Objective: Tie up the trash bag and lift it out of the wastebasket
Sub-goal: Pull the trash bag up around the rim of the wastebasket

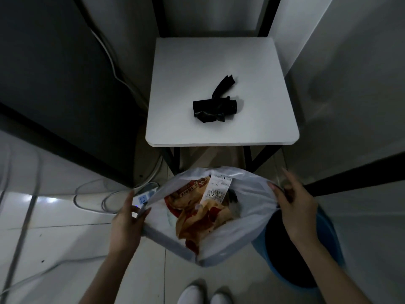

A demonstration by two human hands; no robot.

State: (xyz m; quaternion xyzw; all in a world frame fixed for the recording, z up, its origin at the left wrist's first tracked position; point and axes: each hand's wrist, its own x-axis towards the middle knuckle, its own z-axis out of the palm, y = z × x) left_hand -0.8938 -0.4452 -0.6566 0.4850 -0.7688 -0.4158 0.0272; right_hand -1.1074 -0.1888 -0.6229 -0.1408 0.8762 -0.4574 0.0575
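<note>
Now both hands (129,222) (295,207) hold the trash bag (245,224) open between them.

We're looking down into a cramped, dim corner of what reads as a home or small rented room. The floor (72,233) is glossy pale tile, catching a patch of light. A small white side table (258,88) on black legs sits wedged between plain pale walls, with a roll of black bags (214,107) lying on top. Down at the left, a white power strip (145,195) rests on the tiles with loose cables (92,200) looping around it. A blue wastebasket (328,244) stands on the floor, and white slippers (192,295) peek in at the bottom edge.
</note>
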